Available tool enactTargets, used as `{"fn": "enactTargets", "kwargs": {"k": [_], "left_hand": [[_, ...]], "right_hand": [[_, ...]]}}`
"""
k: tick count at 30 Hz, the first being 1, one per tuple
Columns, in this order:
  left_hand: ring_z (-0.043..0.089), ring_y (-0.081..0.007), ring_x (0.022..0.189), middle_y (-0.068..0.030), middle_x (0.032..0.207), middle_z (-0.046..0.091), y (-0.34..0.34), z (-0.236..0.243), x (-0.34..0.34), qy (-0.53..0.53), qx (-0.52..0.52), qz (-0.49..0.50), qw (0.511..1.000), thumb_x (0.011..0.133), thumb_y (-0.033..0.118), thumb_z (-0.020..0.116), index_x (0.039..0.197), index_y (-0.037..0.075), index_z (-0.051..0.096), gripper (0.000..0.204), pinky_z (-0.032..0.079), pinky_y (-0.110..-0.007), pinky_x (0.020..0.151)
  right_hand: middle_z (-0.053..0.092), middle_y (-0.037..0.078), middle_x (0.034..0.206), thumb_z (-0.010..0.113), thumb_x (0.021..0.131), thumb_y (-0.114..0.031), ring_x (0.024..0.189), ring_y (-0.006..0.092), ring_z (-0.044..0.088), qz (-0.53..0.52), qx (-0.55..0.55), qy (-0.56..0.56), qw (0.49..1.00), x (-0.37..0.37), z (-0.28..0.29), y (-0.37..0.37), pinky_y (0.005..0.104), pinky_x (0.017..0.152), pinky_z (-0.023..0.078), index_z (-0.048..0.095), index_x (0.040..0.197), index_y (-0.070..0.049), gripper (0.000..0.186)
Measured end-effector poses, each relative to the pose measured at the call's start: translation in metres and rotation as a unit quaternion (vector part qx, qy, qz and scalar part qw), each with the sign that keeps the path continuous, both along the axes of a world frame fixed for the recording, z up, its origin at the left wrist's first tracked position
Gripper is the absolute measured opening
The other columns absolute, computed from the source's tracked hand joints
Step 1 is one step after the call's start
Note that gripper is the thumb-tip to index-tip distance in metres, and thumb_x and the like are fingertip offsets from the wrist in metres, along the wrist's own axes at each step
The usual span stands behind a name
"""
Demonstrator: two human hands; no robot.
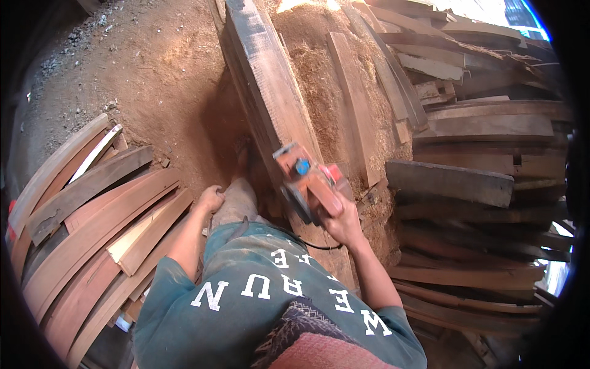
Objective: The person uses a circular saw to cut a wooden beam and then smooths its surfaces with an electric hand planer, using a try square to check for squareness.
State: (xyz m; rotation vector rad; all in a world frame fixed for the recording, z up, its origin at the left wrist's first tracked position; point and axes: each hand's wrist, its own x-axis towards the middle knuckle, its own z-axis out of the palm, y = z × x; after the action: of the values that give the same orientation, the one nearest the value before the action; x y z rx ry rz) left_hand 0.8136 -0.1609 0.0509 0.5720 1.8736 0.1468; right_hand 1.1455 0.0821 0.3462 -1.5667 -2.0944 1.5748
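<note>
Sawdust (pixel 322 92) lies beside a beam (pixel 270 80) stretching ahead, over which the planer (pixel 316 187) sits roughly lengthwise, just forward-left of the nearer right hand (pixel 343 220), whose fingers wrap it, while the left hand (pixel 211 200) rests by the leg (pixel 238 200), its closure unclear.

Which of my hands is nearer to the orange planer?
Right. Your right hand grips the orange planer; your left hand is apart from it, to its left, beside your leg.

Orange power planer (pixel 308 183), long beam (pixel 270 74) beneath
</note>
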Motion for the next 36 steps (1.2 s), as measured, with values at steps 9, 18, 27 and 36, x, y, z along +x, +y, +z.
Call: {"fn": "enactTargets", "kwargs": {"k": [9, 18, 27, 36], "left_hand": [[0.072, -0.0343, 0.122, -0.0219, 0.129, 0.077, -0.048, -0.020, -0.037, 0.023, -0.024, 0.113, 0.993, 0.093, 0.030, 0.076, 0.140, 0.002, 0.069, 0.055, 0.054, -0.040, 0.107], [0.074, -0.0269, 0.116, -0.0183, 0.123, 0.078, -0.040, 0.004, -0.088, 0.046, -0.032, 0.236, 0.970, 0.097, 0.025, 0.076, 0.139, -0.002, 0.068, 0.051, 0.055, -0.037, 0.103], [0.074, -0.0265, 0.112, -0.0196, 0.119, 0.078, -0.027, -0.009, -0.068, 0.031, 0.005, 0.224, 0.974, 0.098, 0.024, 0.075, 0.140, -0.004, 0.066, 0.052, 0.056, -0.038, 0.101], [0.075, -0.0294, 0.118, -0.0231, 0.121, 0.078, -0.010, -0.006, -0.045, -0.033, -0.007, 0.203, 0.979, 0.097, 0.026, 0.075, 0.141, -0.003, 0.066, 0.054, 0.056, -0.038, 0.102]], "right_hand": [[0.076, 0.014, 0.087, 0.074, 0.086, -0.012, 0.085, 0.0210, 0.075, 0.069, 0.093, 0.049, 0.992, -0.222, -0.030, 0.183, 0.0401, 0.077, 0.058, 0.076, 0.108, -0.001, 0.025], [0.076, 0.014, 0.082, 0.062, 0.099, -0.033, 0.071, 0.0232, 0.076, 0.152, 0.206, 0.086, 0.963, -0.450, -0.052, 0.351, 0.0400, 0.064, 0.062, 0.080, 0.106, -0.013, 0.028], [0.074, 0.015, 0.081, 0.061, 0.099, -0.029, 0.067, 0.0213, 0.074, 0.123, 0.103, 0.108, 0.981, -0.412, -0.037, 0.305, 0.0395, 0.061, 0.061, 0.079, 0.105, -0.013, 0.025], [0.077, 0.018, 0.110, 0.072, 0.091, -0.011, 0.107, 0.0307, 0.076, 0.147, 0.154, 0.057, 0.975, -0.137, -0.027, 0.102, 0.0416, 0.093, 0.059, 0.072, 0.122, -0.005, 0.032]]}}
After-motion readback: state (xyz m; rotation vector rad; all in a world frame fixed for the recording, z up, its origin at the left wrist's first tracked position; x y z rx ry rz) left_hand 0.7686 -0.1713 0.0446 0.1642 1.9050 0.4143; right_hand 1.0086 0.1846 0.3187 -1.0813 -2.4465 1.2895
